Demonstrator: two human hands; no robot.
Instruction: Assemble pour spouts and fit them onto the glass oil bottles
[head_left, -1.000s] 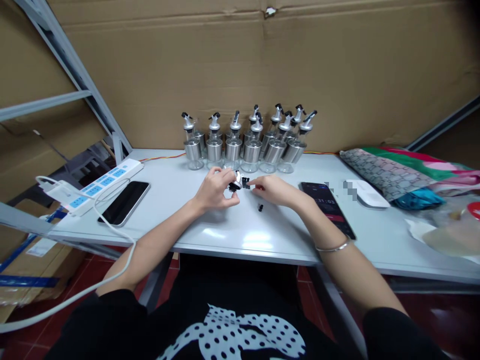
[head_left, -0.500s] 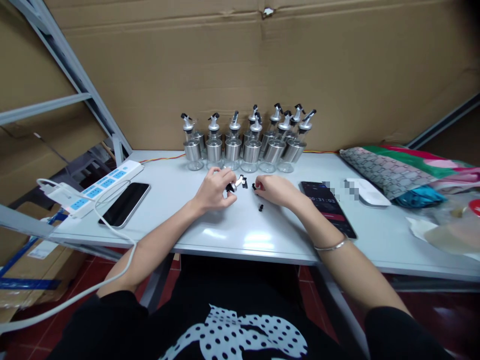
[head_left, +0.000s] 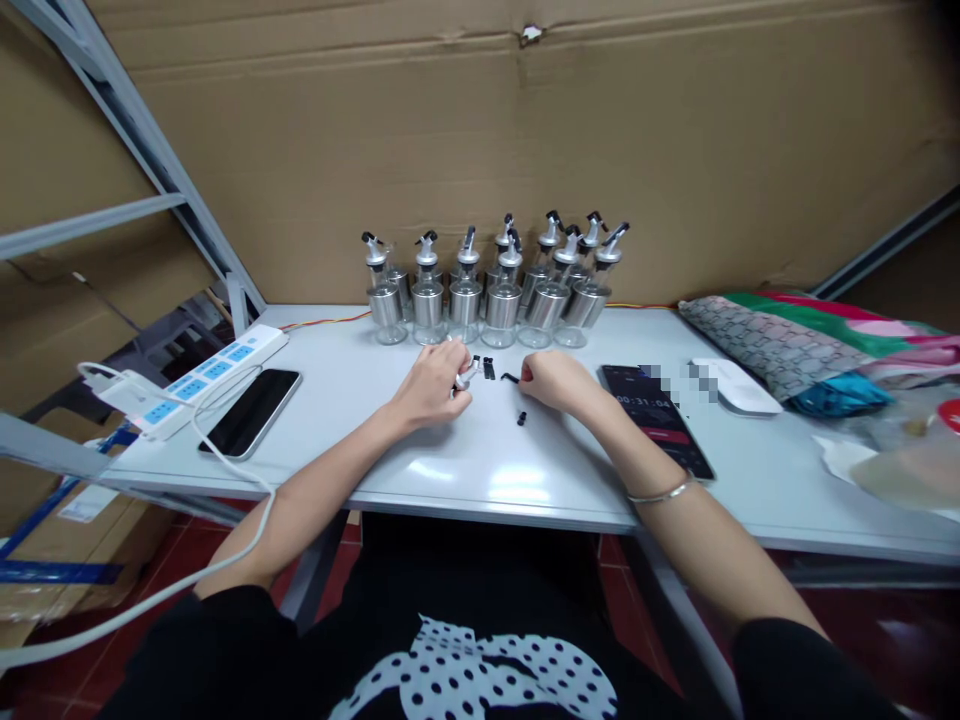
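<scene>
Cardboard (head_left: 337,140) fills the upper frame behind a pale table (head_left: 337,400) spanning the middle. At upper centre stand glass bottles (head_left: 501,303) with steel sleeves and pourer tops. A dark phone (head_left: 664,432) showing a timer lies right of centre. Near the frame's centre, the left hand (head_left: 431,388) grasps a silver pourer (head_left: 469,373), its tip pointing right; the right hand (head_left: 553,380), fingers curled in, pinches a slim black piece (head_left: 511,378). Between the hands lie small black parts (head_left: 489,368), with a tiny black plug (head_left: 521,418) lower, just below centre.
</scene>
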